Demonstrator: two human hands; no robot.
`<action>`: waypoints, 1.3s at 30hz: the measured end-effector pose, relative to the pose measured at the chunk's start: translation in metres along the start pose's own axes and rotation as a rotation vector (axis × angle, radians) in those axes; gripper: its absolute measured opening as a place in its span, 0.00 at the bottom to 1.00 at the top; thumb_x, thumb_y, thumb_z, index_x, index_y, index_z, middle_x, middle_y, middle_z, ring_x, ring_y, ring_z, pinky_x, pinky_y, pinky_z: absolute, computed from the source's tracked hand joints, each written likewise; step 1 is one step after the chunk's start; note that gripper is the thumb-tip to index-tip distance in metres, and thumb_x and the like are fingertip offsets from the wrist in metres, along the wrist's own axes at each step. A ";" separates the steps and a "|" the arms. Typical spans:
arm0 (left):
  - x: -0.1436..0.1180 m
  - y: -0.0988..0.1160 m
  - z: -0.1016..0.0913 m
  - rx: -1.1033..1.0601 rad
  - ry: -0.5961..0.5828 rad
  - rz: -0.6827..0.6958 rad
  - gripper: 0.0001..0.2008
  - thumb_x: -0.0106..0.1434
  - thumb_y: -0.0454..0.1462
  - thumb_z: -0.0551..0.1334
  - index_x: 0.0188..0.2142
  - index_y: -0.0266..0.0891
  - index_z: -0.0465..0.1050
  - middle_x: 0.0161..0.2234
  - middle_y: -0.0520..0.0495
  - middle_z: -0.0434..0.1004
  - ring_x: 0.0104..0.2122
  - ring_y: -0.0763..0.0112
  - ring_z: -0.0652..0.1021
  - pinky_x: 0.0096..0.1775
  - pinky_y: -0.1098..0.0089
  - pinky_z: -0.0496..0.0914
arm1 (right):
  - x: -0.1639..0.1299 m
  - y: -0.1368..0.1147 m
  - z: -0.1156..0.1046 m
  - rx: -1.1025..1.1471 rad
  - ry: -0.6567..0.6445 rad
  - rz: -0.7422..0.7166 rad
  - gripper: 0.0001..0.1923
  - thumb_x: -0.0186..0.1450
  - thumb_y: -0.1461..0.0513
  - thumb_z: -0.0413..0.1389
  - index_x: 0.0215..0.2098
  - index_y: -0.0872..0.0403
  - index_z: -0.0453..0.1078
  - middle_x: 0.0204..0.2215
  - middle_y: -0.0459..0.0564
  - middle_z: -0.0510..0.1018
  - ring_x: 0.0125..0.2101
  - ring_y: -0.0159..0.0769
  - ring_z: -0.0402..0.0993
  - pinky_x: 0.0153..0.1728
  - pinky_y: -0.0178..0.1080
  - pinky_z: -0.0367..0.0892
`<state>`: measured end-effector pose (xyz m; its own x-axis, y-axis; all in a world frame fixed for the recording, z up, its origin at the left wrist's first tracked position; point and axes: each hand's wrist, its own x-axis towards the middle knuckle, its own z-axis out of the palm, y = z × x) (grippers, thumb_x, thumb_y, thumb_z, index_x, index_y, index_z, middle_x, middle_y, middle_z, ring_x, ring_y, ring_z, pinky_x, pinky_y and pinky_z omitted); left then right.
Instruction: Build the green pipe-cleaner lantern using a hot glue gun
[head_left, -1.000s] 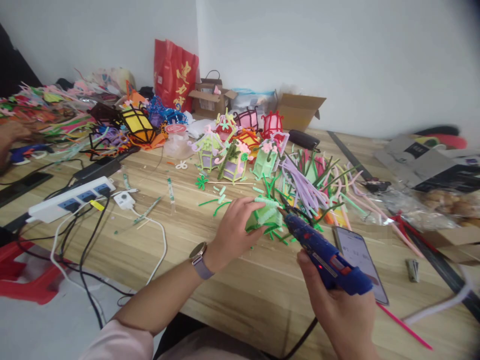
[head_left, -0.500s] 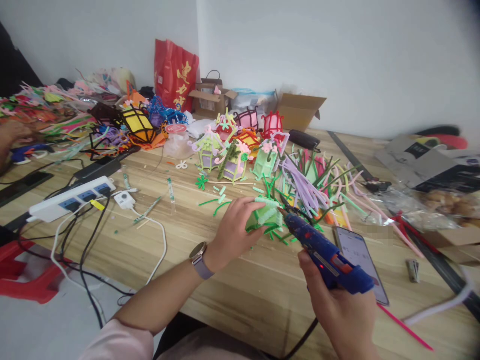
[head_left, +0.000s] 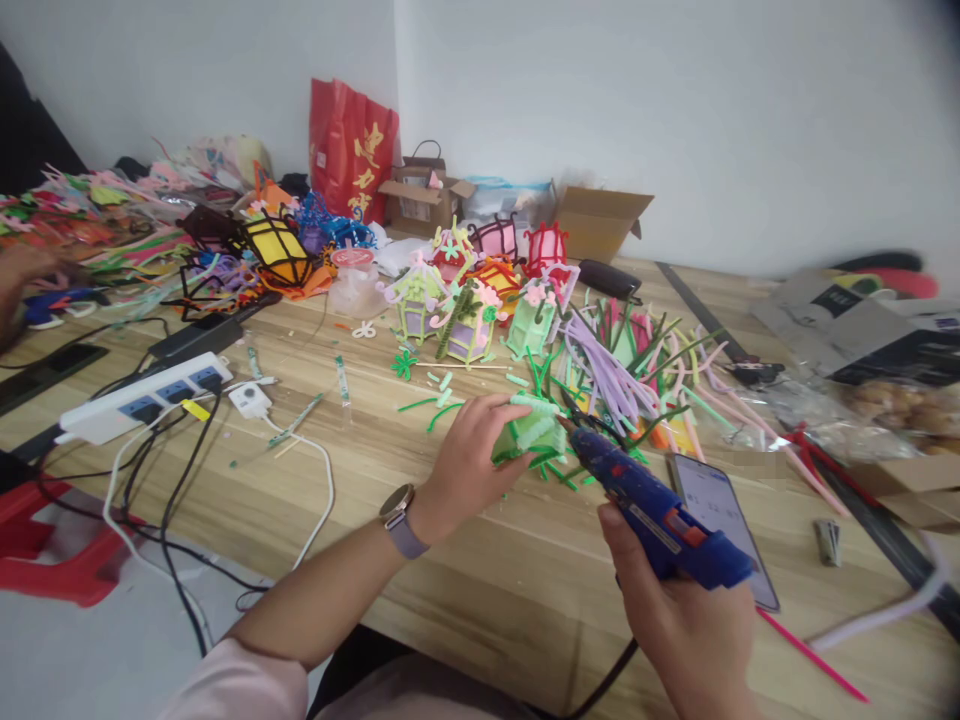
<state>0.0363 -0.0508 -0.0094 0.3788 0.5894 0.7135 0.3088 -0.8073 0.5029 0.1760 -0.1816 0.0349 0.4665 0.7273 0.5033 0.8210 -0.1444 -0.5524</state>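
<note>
Near the middle of the table, my left hand (head_left: 474, 452) grips a small green pipe-cleaner lantern (head_left: 536, 432) between thumb and fingers. My right hand (head_left: 679, 610) is wrapped round a blue hot glue gun (head_left: 652, 500), its nozzle pointing left at the lantern's right edge. Whether the tip touches the lantern is too small to tell. Cut green pipe cleaners (head_left: 559, 475) lie under and around the lantern. Behind it stand several finished-looking lanterns, among them a light green one (head_left: 531, 322) and a purple and green one (head_left: 469, 325).
A white power strip (head_left: 146, 397) with tangled cables lies at left. Purple pipe cleaners (head_left: 611, 365) are heaped right of centre, near a phone (head_left: 724, 520). A red bag (head_left: 352, 150) and cardboard boxes stand along the wall. Another person's hand (head_left: 30, 280) shows at far left.
Both hands, the lantern and the glue gun stay almost in place. The glue gun's rear has shifted very slightly right. Its red light, lit earlier, no longer shows.
</note>
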 end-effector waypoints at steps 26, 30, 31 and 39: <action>0.000 -0.001 0.001 0.013 0.023 0.039 0.19 0.64 0.43 0.63 0.53 0.43 0.64 0.49 0.41 0.73 0.50 0.59 0.74 0.51 0.58 0.70 | 0.000 0.007 -0.001 -0.028 -0.004 -0.042 0.18 0.67 0.49 0.51 0.31 0.52 0.73 0.17 0.47 0.74 0.20 0.41 0.74 0.17 0.37 0.62; 0.000 0.000 0.001 0.013 0.011 0.029 0.19 0.64 0.43 0.62 0.53 0.44 0.64 0.49 0.41 0.73 0.51 0.59 0.74 0.51 0.57 0.70 | 0.002 0.008 -0.001 0.003 0.009 -0.075 0.16 0.67 0.50 0.52 0.30 0.51 0.72 0.18 0.47 0.74 0.20 0.41 0.74 0.18 0.37 0.64; -0.001 0.000 0.001 0.013 0.010 0.028 0.20 0.64 0.43 0.62 0.54 0.44 0.64 0.49 0.41 0.73 0.51 0.59 0.74 0.51 0.57 0.70 | 0.002 0.008 -0.001 0.013 0.008 -0.086 0.16 0.67 0.50 0.52 0.30 0.51 0.72 0.18 0.47 0.75 0.20 0.40 0.74 0.19 0.37 0.64; -0.001 0.001 0.001 -0.016 0.007 0.020 0.19 0.64 0.41 0.62 0.53 0.42 0.64 0.50 0.40 0.73 0.51 0.59 0.73 0.52 0.57 0.69 | 0.004 0.018 -0.005 -0.008 0.022 0.067 0.17 0.63 0.47 0.54 0.31 0.50 0.74 0.16 0.49 0.73 0.17 0.42 0.70 0.17 0.39 0.60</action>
<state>0.0369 -0.0518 -0.0097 0.3787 0.5733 0.7266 0.2870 -0.8191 0.4968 0.1939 -0.1845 0.0303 0.5275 0.7009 0.4800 0.7902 -0.1974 -0.5802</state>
